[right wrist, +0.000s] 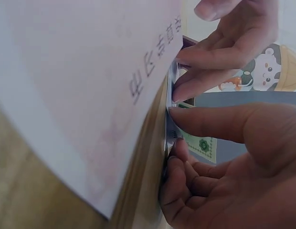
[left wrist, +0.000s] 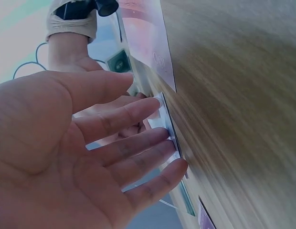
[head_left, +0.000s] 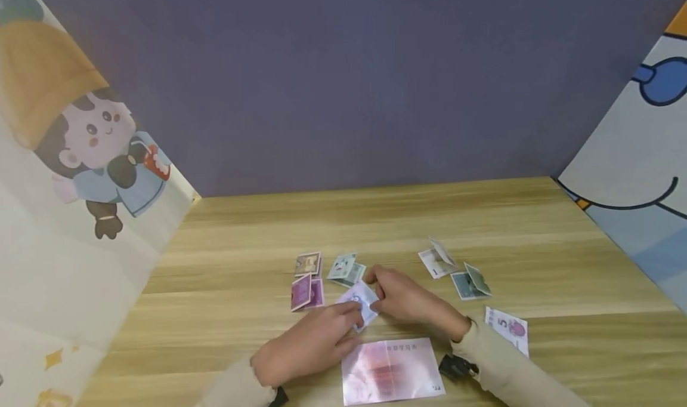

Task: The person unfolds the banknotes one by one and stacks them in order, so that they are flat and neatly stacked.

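Note:
A bluish-white play banknote lies slanted on the wooden table between both hands. My left hand rests its fingertips on it; the left wrist view shows the fingers extended and spread, with the thumb off the paper. On the far right side of the note, my right hand pinches its edge. In the right wrist view its thumb presses on the paper, and the other fingers are curled. Just beyond the note stands a folded green banknote. Part of the bluish note is hidden under the left fingers.
A large pink banknote with a crease lies nearest the body. Folded brown and purple notes sit left; folded grey and dark green ones sit right. A flat purple 5 note lies by the right sleeve.

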`<state>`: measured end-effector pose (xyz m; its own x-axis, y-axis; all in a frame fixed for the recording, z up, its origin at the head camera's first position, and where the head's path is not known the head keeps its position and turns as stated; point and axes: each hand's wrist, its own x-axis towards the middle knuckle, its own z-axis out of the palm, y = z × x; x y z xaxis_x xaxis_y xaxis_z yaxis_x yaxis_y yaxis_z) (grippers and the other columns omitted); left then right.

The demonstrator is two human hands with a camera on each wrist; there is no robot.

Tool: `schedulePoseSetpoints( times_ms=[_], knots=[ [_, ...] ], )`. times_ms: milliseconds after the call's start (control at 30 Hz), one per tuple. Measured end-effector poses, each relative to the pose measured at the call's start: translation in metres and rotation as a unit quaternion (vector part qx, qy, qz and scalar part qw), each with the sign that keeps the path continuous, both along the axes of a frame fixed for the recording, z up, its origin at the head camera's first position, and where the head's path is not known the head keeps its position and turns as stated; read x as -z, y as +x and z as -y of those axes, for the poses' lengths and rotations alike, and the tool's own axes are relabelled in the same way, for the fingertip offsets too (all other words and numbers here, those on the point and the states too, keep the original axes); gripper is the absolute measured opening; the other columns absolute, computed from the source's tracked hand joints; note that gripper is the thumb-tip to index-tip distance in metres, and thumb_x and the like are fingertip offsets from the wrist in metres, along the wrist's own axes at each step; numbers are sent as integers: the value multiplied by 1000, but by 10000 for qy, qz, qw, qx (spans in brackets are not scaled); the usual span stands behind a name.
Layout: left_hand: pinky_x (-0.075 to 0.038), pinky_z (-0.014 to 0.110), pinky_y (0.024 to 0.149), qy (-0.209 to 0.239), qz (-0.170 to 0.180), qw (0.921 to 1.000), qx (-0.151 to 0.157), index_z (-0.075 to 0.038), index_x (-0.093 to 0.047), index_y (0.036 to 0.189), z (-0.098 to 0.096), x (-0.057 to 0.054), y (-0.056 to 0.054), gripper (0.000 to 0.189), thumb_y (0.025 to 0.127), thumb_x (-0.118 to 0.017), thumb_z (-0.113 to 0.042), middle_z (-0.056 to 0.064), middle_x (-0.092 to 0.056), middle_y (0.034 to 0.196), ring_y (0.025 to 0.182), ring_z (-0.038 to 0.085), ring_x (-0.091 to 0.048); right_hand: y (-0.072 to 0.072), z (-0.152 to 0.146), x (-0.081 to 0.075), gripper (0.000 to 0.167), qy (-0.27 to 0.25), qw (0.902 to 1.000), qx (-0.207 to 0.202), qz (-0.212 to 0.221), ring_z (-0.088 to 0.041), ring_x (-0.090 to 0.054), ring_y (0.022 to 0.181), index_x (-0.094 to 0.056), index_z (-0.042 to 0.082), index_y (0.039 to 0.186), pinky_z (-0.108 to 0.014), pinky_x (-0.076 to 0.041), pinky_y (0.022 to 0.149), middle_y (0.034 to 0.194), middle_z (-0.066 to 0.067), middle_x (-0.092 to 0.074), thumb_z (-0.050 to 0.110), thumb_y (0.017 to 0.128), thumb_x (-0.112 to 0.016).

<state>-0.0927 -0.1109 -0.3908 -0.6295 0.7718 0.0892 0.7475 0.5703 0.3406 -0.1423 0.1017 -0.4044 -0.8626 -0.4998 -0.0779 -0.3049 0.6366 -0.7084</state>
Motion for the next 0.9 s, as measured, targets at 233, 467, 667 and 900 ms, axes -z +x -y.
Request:
schedulePoseSetpoints(
  times_ms=[233,467,667,900],
  knots=[
    [-54,22,83,90,-33,10000,14,-10,-67,110,-1,6,-2,18,94,-65,-17,5,-65,123,99,11,-65,-2,-4,7,24,-149,9998,-113,-64,-10,-47,62,-60,5,100,-24,-40,55,71,1,-52,-1,82,-74],
    [-54,27,89,149,-152,9998,-10,-10,-68,108,2,4,-1,17,93,-66,-18,8,-65,126,106,16,-66,-5,-1,9,15,-116,9998,-101,-105,-6,-44,57,-60,11,84,-22,-37,52,64,6,-49,6,83,-73],
    [-54,25,88,162,-203,9997,-1,-11,-68,106,0,3,-1,15,92,-68,-18,5,-66,122,103,13,-65,-2,-2,9,18,66,9991,-187,-384,-6,-43,58,-56,15,81,-22,-38,52,64,8,-48,12,88,-72],
    [-52,18,81,282,87,9996,24,-11,-67,105,2,1,-5,14,93,-68,-17,-1,-66,113,93,5,-62,-5,-2,8,17,19,9992,-241,-314,-7,-44,59,-55,14,82,-23,-39,53,66,7,-50,11,89,-71]
  ],
)
